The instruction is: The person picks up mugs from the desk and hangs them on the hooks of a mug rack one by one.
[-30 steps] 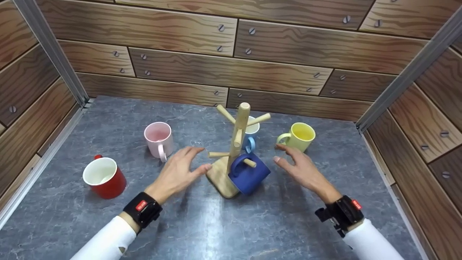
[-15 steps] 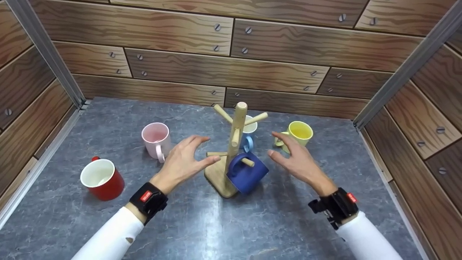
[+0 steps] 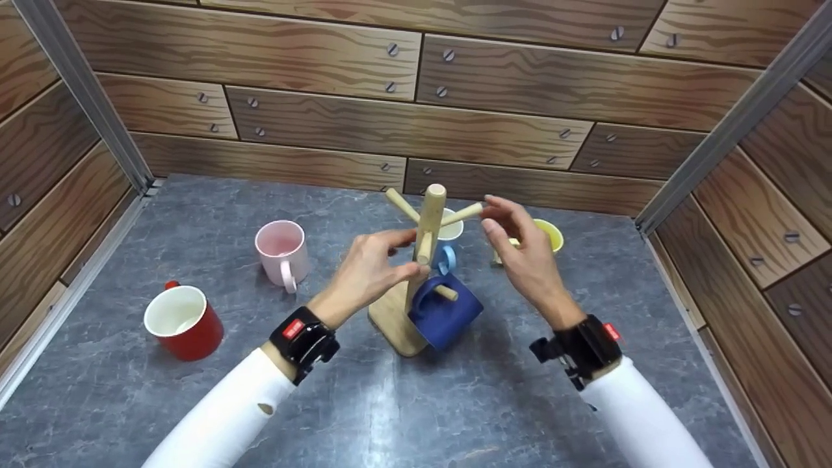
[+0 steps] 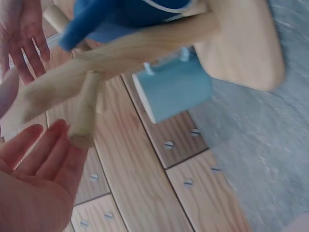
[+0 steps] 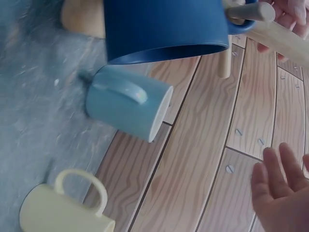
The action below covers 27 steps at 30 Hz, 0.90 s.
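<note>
A wooden mug tree (image 3: pixel 434 208) stands on the table, and a dark blue mug (image 3: pixel 448 318) hangs tilted by its handle from a lower peg. My left hand (image 3: pixel 367 270) is at the post; in the left wrist view the post passes between the thumb and the extended fingers (image 4: pixel 53 154), which are not closed round it. My right hand (image 3: pixel 528 257) is raised beside the tip of the upper right peg, fingers loosely bent and holding nothing. Behind the tree a light blue mug (image 5: pixel 128 104) stands upright, partly hidden. The yellow mug (image 3: pixel 552 235) is mostly covered by my right hand.
On the left of the grey table (image 3: pixel 338 422) stand a pink mug (image 3: pixel 292 260) and a red mug (image 3: pixel 203 338) with a white inside. Wood-patterned walls (image 3: pixel 312 52) enclose the table at the back and both sides.
My left hand has moved right, from beside the mug tree to its post. The right hand has gone up and slightly inward, toward the upper right peg. The mugs stay where they were.
</note>
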Motion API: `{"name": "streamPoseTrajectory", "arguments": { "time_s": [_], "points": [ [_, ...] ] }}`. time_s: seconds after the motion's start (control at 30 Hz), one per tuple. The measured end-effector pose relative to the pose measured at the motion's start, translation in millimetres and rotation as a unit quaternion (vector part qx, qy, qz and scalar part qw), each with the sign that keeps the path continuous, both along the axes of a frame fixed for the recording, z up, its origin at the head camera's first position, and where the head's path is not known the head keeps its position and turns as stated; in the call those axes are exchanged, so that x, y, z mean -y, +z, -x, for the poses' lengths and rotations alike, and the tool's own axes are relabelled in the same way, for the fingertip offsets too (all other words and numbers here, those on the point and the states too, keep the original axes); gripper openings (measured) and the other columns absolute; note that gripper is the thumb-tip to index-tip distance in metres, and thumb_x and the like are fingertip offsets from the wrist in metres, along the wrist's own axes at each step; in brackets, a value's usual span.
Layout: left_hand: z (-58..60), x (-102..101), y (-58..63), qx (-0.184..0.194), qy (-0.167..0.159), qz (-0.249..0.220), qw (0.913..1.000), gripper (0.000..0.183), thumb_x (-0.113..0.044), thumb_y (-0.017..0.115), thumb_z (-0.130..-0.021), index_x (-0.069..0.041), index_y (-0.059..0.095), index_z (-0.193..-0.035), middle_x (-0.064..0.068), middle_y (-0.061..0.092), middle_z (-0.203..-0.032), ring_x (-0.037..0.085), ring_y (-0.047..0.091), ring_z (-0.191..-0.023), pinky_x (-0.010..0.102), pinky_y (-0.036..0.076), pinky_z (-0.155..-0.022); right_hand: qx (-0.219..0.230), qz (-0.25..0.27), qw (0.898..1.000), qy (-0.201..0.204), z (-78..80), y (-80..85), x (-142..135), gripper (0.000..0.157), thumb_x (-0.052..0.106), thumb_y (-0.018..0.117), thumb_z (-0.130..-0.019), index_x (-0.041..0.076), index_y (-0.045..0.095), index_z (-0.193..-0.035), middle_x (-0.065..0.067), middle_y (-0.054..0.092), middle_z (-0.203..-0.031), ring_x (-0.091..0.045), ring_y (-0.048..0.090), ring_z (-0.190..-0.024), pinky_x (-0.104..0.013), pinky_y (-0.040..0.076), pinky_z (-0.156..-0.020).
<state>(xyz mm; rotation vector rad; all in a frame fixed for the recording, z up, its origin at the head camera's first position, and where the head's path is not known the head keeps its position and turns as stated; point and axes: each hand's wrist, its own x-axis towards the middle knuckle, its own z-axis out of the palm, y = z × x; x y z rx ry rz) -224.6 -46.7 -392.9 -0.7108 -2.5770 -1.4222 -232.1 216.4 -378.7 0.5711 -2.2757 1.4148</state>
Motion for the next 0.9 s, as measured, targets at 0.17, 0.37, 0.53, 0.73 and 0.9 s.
{"name": "streamPoseTrajectory", "arguments": {
  "time_s": [0.17,0.37,0.53,0.73,0.9],
  "points": [
    [2.7,-7,5.6,0.003,-0.010,-0.047,0.9988,0.028,-0.008,0.078,-0.089,-0.008,0.076,-0.117,0.010,0.077,-0.111,0.018,0.075,-0.098,0.029,0.061,-0.085,-0.024,-0.010,0.999,-0.018,0.5,3.0,6,0.027,0.012,0.064,-0.104,0.002,0.069,-0.128,-0.008,0.074,-0.113,-0.015,0.067,-0.099,-0.022,0.053,-0.085],
    [4.9,-9,5.1,-0.010,-0.007,-0.044,0.9990,0.020,-0.005,0.076,-0.090,-0.006,0.077,-0.110,0.009,0.078,-0.104,0.017,0.075,-0.091,0.029,0.061,-0.081,-0.005,0.012,1.000,-0.022,0.2,8.1,9,0.023,0.017,0.065,-0.103,0.003,0.074,-0.119,-0.008,0.077,-0.103,-0.019,0.067,-0.093,-0.023,0.051,-0.077],
    [5.9,-11,3.7,-0.008,-0.013,-0.051,0.9986,0.019,-0.005,0.076,-0.091,-0.004,0.076,-0.110,0.011,0.078,-0.103,0.019,0.075,-0.090,0.028,0.062,-0.079,-0.011,0.021,0.999,-0.025,2.1,11.9,10,0.021,0.018,0.068,-0.102,0.003,0.076,-0.113,-0.005,0.077,-0.097,-0.022,0.068,-0.089,-0.024,0.052,-0.073],
    [6.5,-11,2.0,-0.010,-0.016,-0.063,0.9978,0.022,-0.005,0.078,-0.091,-0.003,0.075,-0.112,0.012,0.077,-0.108,0.021,0.075,-0.097,0.028,0.061,-0.084,-0.011,0.027,0.999,-0.027,5.0,14.4,12,0.019,0.016,0.070,-0.100,0.002,0.077,-0.110,-0.006,0.077,-0.094,-0.015,0.069,-0.085,-0.022,0.053,-0.072],
    [6.3,-12,1.6,-0.002,-0.011,-0.068,0.9977,0.024,-0.008,0.079,-0.090,-0.003,0.074,-0.112,0.013,0.077,-0.109,0.022,0.075,-0.099,0.027,0.061,-0.085,-0.006,0.031,0.999,-0.028,8.3,15.1,15,0.020,0.017,0.070,-0.100,0.001,0.077,-0.111,-0.008,0.077,-0.094,-0.012,0.069,-0.084,-0.020,0.054,-0.072]
  ]
}}
